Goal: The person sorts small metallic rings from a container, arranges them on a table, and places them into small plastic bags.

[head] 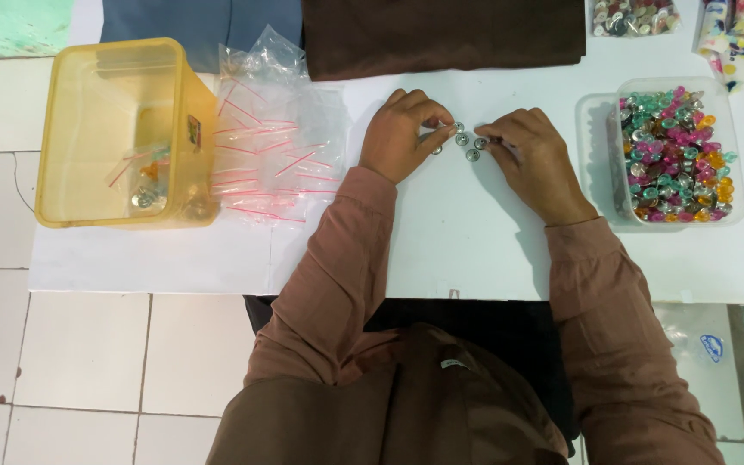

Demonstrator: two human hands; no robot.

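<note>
Brown sleeves lead to both hands on the white table (441, 258). Left hand (399, 136) and right hand (531, 159) pinch small silver buttons (468, 142) lying between them. Clear tub of coloured buttons (678, 155) sits right; zip bags (273, 146) and yellow bin (118, 129) left.

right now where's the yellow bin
In the head view, the yellow bin sits at the table's left end, beside the pile of clear bags, left of the left hand.

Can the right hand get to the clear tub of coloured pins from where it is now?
Probably yes. The right hand rests on the white table by the loose silver pins, and the clear tub sits open-topped just to its right, with only bare table between them.
</note>
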